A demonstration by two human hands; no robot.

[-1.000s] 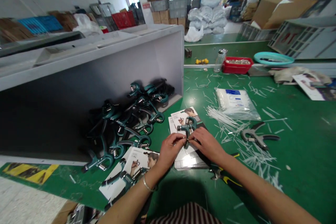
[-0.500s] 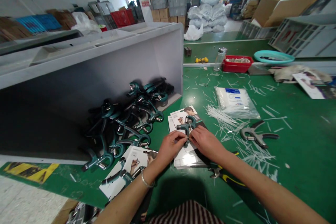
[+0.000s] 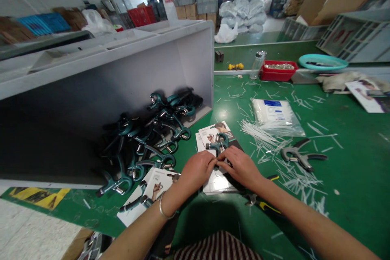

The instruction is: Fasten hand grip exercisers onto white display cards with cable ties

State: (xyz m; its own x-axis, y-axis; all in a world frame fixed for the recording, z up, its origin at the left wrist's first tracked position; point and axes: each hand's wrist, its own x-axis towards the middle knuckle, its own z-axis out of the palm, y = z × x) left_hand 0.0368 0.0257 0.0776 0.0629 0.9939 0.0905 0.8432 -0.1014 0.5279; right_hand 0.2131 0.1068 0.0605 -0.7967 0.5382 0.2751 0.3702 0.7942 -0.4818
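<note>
My left hand (image 3: 199,167) and my right hand (image 3: 239,163) meet over a teal hand grip (image 3: 219,143) that lies on a stack of printed cards (image 3: 213,185). Fingertips of both hands are pinched together at the grip's lower part; what they hold is too small to make out. White cable ties (image 3: 257,134) are strewn to the right, beside a clear bag of ties (image 3: 274,114). Another card (image 3: 157,185) with a teal grip on it lies left of my left forearm.
A grey bin (image 3: 195,57) on its side holds many teal grips (image 3: 164,130). Yellow-handled cutters (image 3: 265,206) lie near my right forearm, a grey grip (image 3: 300,155) farther right. Behind stand a glass jar (image 3: 258,65), a red tray (image 3: 278,74) and a teal plate (image 3: 323,63).
My left hand has turned slightly, and its fingertips have closed in on those of my right hand. The view has shifted a little; the teal grip stays on the cards.
</note>
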